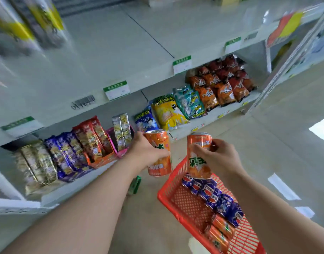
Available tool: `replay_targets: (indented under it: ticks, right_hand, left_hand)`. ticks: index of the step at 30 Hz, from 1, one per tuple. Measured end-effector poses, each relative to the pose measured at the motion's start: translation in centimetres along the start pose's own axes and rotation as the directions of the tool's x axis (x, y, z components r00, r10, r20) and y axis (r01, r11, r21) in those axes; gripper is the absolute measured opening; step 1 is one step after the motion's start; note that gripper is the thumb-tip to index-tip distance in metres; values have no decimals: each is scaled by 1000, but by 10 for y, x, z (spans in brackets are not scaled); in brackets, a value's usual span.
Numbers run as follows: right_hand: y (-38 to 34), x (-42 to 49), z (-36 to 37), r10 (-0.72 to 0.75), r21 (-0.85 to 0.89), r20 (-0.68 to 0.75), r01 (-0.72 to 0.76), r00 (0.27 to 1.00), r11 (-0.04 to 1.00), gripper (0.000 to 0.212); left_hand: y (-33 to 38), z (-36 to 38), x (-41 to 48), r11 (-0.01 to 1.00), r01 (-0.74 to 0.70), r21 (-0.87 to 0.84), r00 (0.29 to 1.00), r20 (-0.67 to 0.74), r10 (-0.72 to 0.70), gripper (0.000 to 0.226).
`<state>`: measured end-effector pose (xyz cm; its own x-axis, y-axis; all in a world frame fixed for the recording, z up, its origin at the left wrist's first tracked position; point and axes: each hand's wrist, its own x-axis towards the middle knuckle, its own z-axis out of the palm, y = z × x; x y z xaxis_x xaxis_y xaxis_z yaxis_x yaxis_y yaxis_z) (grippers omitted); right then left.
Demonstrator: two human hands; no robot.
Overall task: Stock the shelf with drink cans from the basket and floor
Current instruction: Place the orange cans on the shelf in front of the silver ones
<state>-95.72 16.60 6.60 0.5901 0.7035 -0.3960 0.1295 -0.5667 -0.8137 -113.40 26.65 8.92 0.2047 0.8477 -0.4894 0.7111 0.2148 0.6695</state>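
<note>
Fingers (162,153) of my left hand (144,153) wrap one orange can (158,153) around its mid-body, upright, held in front of the snack shelf. My right hand (220,158) clasps a second orange can (199,155) from the side, upright above the far corner of the red basket (177,202). More blue and orange cans (218,200) lie on their sides in the basket below. Judgement: rigid, smooth, likely full and weighty; the mid-wall grip suits them. Empty upper shelf (121,52) sits above both hands.

Middle shelf (121,57) bare, open to reach; lower shelf (221,114) packed with snack bags (209,96).
</note>
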Motion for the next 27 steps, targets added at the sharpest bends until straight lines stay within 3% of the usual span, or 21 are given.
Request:
replay_targets:
  ticks: [5, 9, 18, 27]
  right_hand:
    - [-71, -23, 34, -104, -58, 17, 105, 994, 993, 38]
    - [-134, -59, 57, -168, 12, 73, 167, 983, 986, 45]
    - [-279, -130, 119, -360, 203, 194, 322, 912, 925, 37]
    - [-344, -165, 232, -445, 215, 335, 392, 831, 894, 33]
  left_hand:
    - [-5, -78, -21, 1000, -6, 7, 997, -83, 6, 75]
    - [-7, -155, -52, 1000, -11, -5, 994, -109, 10, 74]
    - [6, -318, -95, 990, -106, -95, 975, -205, 85, 88]
    - [-58, -419, -105, 978, -155, -141, 935, -340, 100, 85]
